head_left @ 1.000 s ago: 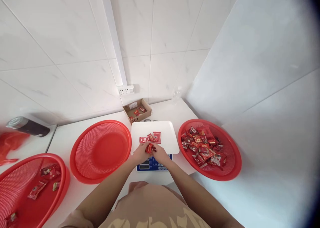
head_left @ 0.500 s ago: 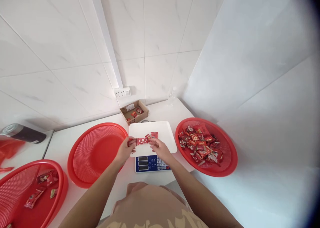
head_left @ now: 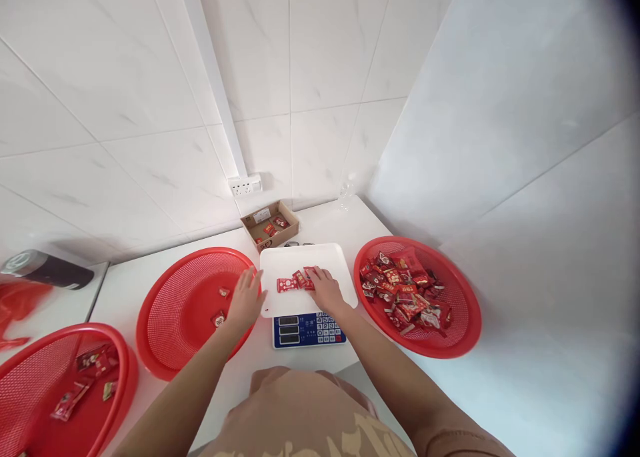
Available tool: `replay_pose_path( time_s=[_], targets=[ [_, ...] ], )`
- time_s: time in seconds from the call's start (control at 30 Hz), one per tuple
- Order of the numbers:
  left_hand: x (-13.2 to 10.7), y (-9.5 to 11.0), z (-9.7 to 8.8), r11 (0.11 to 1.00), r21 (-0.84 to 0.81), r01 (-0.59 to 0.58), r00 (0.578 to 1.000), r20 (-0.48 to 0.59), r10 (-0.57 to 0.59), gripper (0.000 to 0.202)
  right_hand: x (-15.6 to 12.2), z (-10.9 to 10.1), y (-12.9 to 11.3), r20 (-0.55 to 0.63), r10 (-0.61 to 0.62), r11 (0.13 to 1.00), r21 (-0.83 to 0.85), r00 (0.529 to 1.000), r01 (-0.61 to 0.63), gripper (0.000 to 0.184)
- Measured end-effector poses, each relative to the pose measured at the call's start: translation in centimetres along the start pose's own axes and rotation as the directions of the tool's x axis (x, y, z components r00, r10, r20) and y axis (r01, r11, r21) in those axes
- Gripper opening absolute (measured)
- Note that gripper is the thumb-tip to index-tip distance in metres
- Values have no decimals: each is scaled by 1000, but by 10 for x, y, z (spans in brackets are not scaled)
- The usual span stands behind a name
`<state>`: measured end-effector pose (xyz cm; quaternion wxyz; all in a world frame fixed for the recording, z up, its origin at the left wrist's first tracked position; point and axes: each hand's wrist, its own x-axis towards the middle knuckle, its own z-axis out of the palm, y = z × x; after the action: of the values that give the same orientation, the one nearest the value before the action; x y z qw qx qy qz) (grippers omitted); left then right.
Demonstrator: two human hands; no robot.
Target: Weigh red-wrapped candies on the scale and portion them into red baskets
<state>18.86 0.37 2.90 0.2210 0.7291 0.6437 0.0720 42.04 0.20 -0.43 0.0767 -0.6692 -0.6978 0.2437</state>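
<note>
We list first the right hand (head_left: 325, 290), fingers extended and partly bent, laid over a red packet (head_left: 311, 274) on the white tray (head_left: 280, 258); whether it grips the packet we cannot tell. Next, the left hand (head_left: 246, 301), open, fingers loosely extended, nothing visible in its hold, above the near-side rim of the middle basket (head_left: 165, 320), between basket and tray. Beside the covered packet we record a small red packet (head_left: 300, 279), tilted, and a dotted packet (head_left: 285, 285), flat. Beneath the tray, one scale with blue panel (head_left: 310, 330), three dark displays and a keypad. In the middle basket, red and mesh-walled, two small wrapped pieces (head_left: 219, 319), apart from each other. To the right, a red basket (head_left: 465, 327) holding a heap of mixed packets (head_left: 405, 290); at lower left, another basket (head_left: 123, 370) with a few packets. Behind the tray, a cardboard box (head_left: 281, 235) containing several red packets; farther off, a clear bottle (head_left: 345, 193); at far left, a dark flask (head_left: 57, 271) lying on its side
</note>
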Motion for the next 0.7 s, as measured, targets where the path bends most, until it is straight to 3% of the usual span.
replay_pose_path(
  time_s=[0.13,0.33,0.5,0.63,0.7],
  targets=[
    [22,33,22,981,15,-194,967,169,189,52,-4,4,3,-24,-39,999,-29,999,38,52],
    [48,59,39,963,4,-270,930,260,260,55,-13,7,11,-15,-32,991,127,999,34,49],
    [58,60,41,978,-65,-199,931,299,209,35,-20,6,18,-60,69,939,340,996,-45,41],
    [58,52,42,976,-213,-45,949,295,108,35,-25,5,22,-175,170,878,473,970,-69,31],
    [56,49,41,942,-330,54,954,296,49,32,-27,4,21,-188,243,802,590,952,-88,27]
  ],
)
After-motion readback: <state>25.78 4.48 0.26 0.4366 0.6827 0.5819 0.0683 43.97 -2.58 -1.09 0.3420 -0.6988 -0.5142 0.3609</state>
